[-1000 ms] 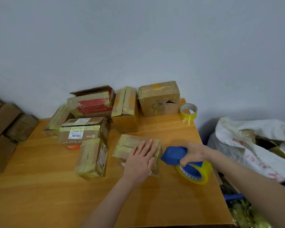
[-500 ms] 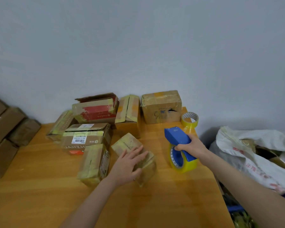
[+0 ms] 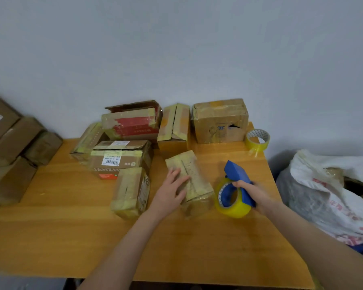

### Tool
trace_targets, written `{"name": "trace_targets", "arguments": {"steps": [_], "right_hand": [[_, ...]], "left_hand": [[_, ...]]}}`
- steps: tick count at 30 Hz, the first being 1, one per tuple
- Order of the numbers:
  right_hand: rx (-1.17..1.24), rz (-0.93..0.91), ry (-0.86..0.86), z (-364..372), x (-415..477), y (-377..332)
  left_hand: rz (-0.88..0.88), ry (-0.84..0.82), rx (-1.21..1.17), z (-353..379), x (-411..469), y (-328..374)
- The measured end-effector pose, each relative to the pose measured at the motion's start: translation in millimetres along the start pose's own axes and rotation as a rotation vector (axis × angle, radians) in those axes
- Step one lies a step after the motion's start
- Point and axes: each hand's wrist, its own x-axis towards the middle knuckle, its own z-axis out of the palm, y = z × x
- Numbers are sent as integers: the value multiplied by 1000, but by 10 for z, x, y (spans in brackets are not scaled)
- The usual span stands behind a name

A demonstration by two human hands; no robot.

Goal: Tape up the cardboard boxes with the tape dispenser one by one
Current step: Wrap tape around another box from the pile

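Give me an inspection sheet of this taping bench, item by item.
Surface: wooden table, boxes crowded toward its far edge.
Job's things: small taped box lies angled mid-table; blue tape dispenser with yellow roll just right of it; taped boxes grouped behind.
Clutter: spare yellow tape roll at the far right corner.
Grips: left hand lies flat on the small box; right hand grips the dispenser.
Cables: nothing seen.
Surroundings: grey wall; brown boxes stacked off the left; white sack on the right.
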Motion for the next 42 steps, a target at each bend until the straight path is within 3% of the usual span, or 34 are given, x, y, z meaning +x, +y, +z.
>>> {"name": "trace_targets", "arguments": {"steps": [2, 5, 11, 15, 18, 20, 25, 35, 42], "right_hand": [[16, -13, 6, 3, 16, 9], [-78, -56, 45, 5, -2, 6], [-658, -177, 80, -190, -4, 1], [-1015, -343, 98, -117, -199, -114], [-988, -632, -29, 221, -504, -265], [-1063, -706, -102, 467, -616, -303], [-1233, -728, -50, 642, -491, -214], [-1142, -738, -71, 640, -472, -317], [-1169, -807, -27, 675, -468, -284]], "left_hand": [[39, 73, 58, 28, 7, -13], [-53, 230, 26, 177, -174, 14], [-210, 82, -90, 296, -318, 212], [-183, 63, -94, 259, -184, 261], [-197, 61, -91, 258, -109, 223], [-199, 70, -60, 279, -70, 200], [-150, 108, -11, 335, -32, 69], [-75, 37, -126, 290, -17, -105], [-69, 92, -145, 282, -7, -40]]}}
